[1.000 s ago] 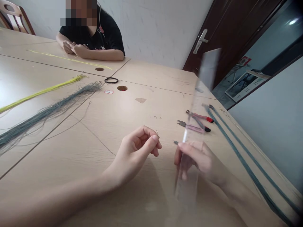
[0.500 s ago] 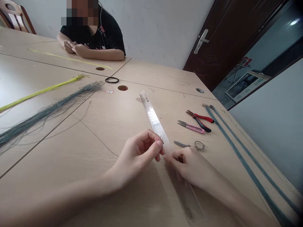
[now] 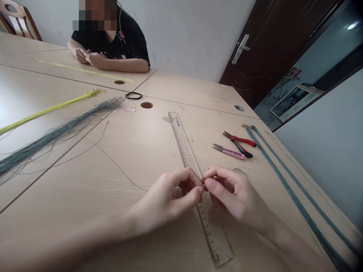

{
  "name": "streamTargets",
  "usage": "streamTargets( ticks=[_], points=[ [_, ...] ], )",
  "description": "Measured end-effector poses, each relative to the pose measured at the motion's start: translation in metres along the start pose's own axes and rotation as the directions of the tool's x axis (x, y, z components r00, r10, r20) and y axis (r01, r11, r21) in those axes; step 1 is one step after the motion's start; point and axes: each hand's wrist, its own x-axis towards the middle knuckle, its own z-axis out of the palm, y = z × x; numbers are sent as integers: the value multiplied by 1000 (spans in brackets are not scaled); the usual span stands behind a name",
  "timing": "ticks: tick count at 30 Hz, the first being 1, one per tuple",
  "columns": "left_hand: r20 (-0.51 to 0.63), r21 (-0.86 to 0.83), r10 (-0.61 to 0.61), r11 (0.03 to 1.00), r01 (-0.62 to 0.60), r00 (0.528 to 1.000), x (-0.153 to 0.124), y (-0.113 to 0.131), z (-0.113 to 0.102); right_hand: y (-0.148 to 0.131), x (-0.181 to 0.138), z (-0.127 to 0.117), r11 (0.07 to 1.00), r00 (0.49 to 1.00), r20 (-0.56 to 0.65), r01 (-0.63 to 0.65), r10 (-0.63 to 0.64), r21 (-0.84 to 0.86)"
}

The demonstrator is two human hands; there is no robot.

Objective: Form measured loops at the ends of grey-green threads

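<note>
My left hand (image 3: 178,194) and my right hand (image 3: 231,190) meet over the clear ruler (image 3: 185,149), thumbs and forefingers pinched closed. Between the touching fingertips shows a tiny curved, shiny bit, too small to name. A thin grey cord (image 3: 121,168), with a small hook-like end on the table, runs under my left hand and seems to lead to its fingers; that stretch is hidden. The ruler lies flat, its middle covered by my hands. Just behind my right hand, a scissor handle ring (image 3: 239,171) peeks out, the rest hidden.
Red-and-black pliers (image 3: 241,143) and pink thread snips (image 3: 229,151) lie to the right, beside blue-green cord bundles (image 3: 283,181). At left are a grey-green cord bundle (image 3: 65,130) and a yellow one (image 3: 56,108). A black band (image 3: 134,96) lies farther back. Another person (image 3: 113,62) sits opposite.
My right hand has risen and turned so its fingertips meet my left hand's. The left has shifted slightly right and down. The ruler, tilted and blurred before, now lies flat; the scissors are mostly covered.
</note>
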Motion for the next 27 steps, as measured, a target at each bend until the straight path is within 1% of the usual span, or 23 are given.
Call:
streamTargets(
  ticks=[3, 6, 9, 13, 17, 20, 22, 27],
  points=[
    [1, 41, -8, 999, 8, 1000, 1, 0, 0, -1, 0, 2, 999, 999, -20, 43, -43, 15],
    [3, 19, -15, 1000, 15, 1000, 1, -1, -1, -2, 1, 2, 998, 998, -38, 56, -55, 30],
    [-16, -57, -19, 998, 18, 1000, 1, -1, 0, -4, 1, 1, 996, 997, -40, 71, -68, 60],
    [-34, -188, 13, 982, -19, 999, 1, 2, -1, -1, -1, 1, 989, 992, -57, 114, -109, 95],
    [-30, -252, 22, 967, -29, 999, 1, 6, -2, 2, -2, 4, 978, 981, -89, 183, -174, 104],
    [-43, -236, 50, 970, -58, 998, 1, 5, -2, 2, -2, 4, 974, 974, -106, 212, -203, 86],
    [-63, -197, 74, 977, -85, 995, 1, 3, -2, 1, -2, 3, 973, 975, -102, 207, -197, 99],
    [-82, -84, 79, 993, -86, 993, -1, 0, -2, -3, -2, 1, 976, 992, -32, 125, -122, 177]
  ],
)
